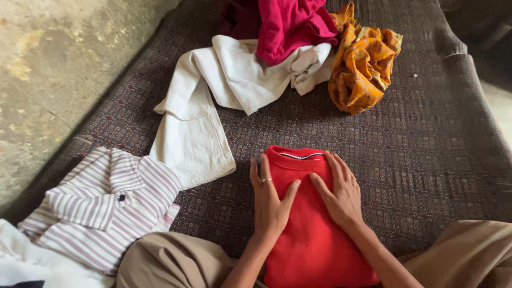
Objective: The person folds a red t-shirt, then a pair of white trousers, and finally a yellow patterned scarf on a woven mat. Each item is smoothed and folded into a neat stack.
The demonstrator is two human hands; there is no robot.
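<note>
Both hands flat on folded red garment (312, 234)
Left hand (270, 200) and right hand (338, 194) released, palms pressing it at 6 o'clock; striped shirt (104, 205) at 8; white trousers (213, 101) at 11.

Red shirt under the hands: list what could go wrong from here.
1. The red shirt is folded narrow, and both the left hand and right hand press only its upper part; the lower end by the knees could spring open.
2. The white trousers lie loose just left of it, so a sideways slide might snag them.
3. The striped shirt overhangs other folded clothes and could slip if bumped.
</note>
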